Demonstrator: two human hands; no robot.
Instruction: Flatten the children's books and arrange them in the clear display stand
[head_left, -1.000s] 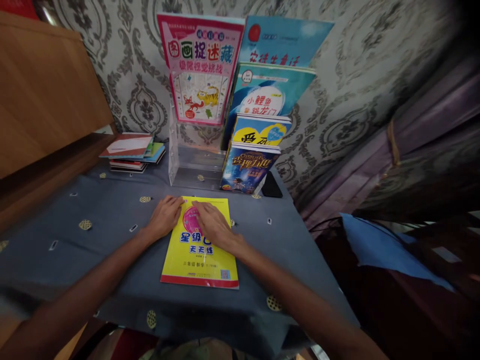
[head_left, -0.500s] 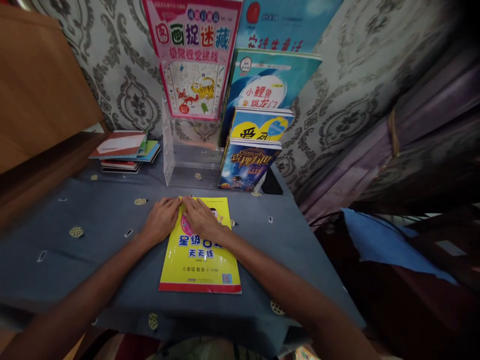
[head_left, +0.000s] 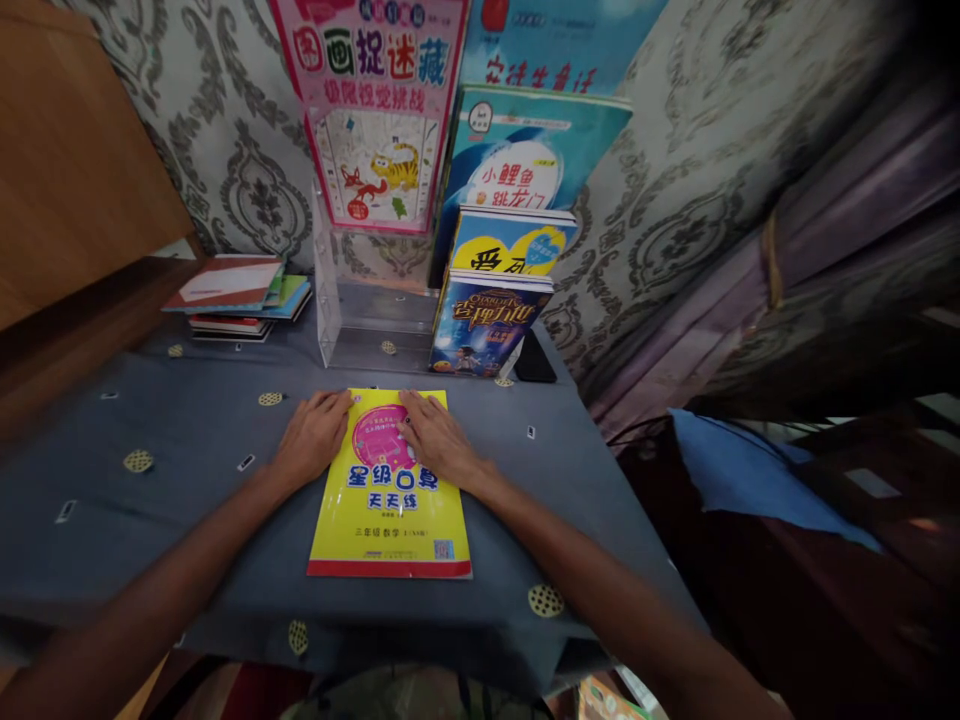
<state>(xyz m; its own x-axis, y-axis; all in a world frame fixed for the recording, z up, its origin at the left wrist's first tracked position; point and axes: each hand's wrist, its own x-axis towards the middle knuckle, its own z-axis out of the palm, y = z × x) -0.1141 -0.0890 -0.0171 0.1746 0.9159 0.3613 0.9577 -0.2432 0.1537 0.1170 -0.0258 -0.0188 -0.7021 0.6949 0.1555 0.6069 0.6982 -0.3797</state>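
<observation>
A yellow workbook with a red bottom strip and a pink circle on its cover lies closed on the cloth-covered table. At its upper left edge rests my left hand, fingers together and stretched forward, fingertips touching the corner. My right hand lies flat on the upper right of the cover, fingers extended and hiding part of the picture. Neither hand grasps anything that I can see.
Behind the workbook stands a clear acrylic book rack holding a pink picture book, a teal book and several others. A stack of books lies at the back left. A black phone-like object lies beside the rack.
My right hand has slid right across the top of the cover, uncovering the pink circle and more of the title. My left hand stays at the left edge. The view has shifted slightly.
</observation>
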